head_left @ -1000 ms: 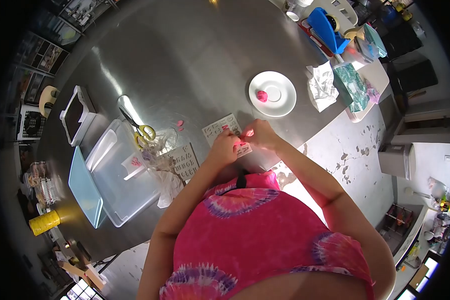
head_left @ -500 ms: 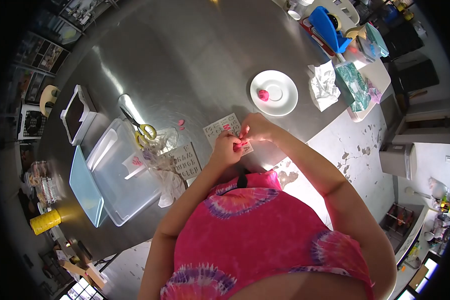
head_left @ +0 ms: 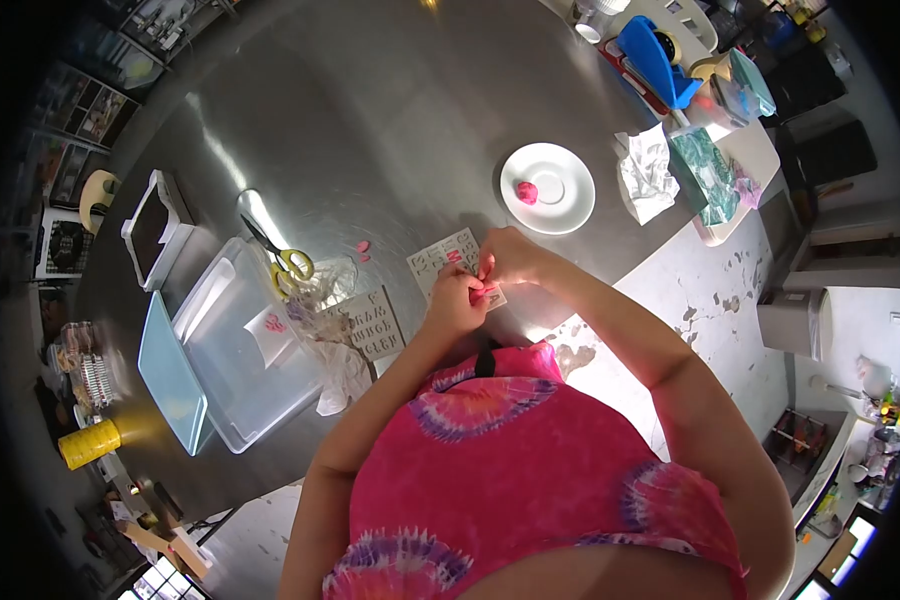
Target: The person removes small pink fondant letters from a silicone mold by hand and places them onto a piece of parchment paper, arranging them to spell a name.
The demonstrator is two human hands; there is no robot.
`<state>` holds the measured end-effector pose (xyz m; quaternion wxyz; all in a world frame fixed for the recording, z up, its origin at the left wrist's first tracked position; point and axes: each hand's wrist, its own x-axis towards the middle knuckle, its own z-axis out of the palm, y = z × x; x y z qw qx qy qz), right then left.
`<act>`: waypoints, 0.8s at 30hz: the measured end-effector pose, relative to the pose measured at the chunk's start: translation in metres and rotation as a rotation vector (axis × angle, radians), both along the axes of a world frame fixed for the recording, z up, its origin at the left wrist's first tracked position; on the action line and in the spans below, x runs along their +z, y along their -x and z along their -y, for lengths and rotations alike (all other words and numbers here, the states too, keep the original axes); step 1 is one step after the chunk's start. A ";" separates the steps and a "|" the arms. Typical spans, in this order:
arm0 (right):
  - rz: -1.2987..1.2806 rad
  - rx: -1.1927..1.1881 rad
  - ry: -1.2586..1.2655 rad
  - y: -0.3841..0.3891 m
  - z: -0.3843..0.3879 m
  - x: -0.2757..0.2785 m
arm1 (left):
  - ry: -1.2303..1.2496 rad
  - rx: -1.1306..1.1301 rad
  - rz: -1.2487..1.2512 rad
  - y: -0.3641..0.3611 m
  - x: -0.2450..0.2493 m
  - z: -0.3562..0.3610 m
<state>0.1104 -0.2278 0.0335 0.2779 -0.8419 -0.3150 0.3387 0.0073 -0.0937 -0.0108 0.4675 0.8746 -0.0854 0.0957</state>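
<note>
A cream letter mould (head_left: 432, 259) with alphabet shapes lies on the metal table, partly covered by my hands. Pink filling shows in one of its letters. Over the mould's near end, my left hand (head_left: 457, 301) is closed in a pinch on a small piece of pink dough (head_left: 480, 293). My right hand (head_left: 511, 257) comes in from the other side, fingers curled and tips meeting the left ones at the dough; its exact grip is partly hidden. A pink dough ball (head_left: 526, 192) rests on a white plate (head_left: 576, 209) beyond my right hand.
Left of my hands lie a second letter mould (head_left: 378, 325), crumpled plastic (head_left: 342, 375), yellow-handled scissors (head_left: 292, 266) and a clear bin (head_left: 240, 370). Small pink bits (head_left: 363, 246) sit on the table. Crumpled white paper (head_left: 648, 175) and a teal packet (head_left: 706, 175) are at right.
My fingers have shifted slightly over the mould, with the fingertips still together at the pink dough. The plate and other objects stay in place.
</note>
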 end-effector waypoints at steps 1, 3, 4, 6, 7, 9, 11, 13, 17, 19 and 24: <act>-0.006 -0.046 0.003 0.002 0.000 -0.003 | 0.003 0.001 -0.002 0.000 -0.001 0.001; 0.037 -0.042 0.053 0.005 0.000 -0.003 | -0.032 0.039 0.014 -0.001 -0.002 0.005; 0.083 -0.038 0.097 0.007 -0.002 0.000 | -0.030 0.037 0.013 -0.001 -0.001 0.007; 0.071 -0.060 0.140 0.008 -0.007 0.005 | -0.060 0.027 -0.126 -0.001 0.000 0.007; 0.059 -0.081 0.180 0.009 -0.009 0.007 | -0.063 0.024 -0.125 -0.002 0.001 0.006; 0.061 -0.129 0.192 0.014 -0.012 0.009 | -0.109 0.014 -0.148 -0.003 0.006 0.008; 0.061 -0.174 0.205 0.020 -0.012 0.010 | -0.092 0.018 -0.171 -0.002 0.011 0.007; 0.086 -0.210 0.123 0.024 -0.008 0.008 | -0.072 0.025 -0.194 -0.002 0.012 0.006; 0.113 -0.102 0.013 0.025 0.004 0.008 | -0.076 -0.029 -0.215 -0.002 0.005 -0.001; 0.106 -0.144 -0.106 0.030 0.014 0.000 | -0.112 -0.057 -0.219 -0.003 0.006 -0.002; 0.264 -0.256 -0.190 0.048 0.012 -0.009 | -0.167 -0.118 -0.118 -0.002 0.001 -0.007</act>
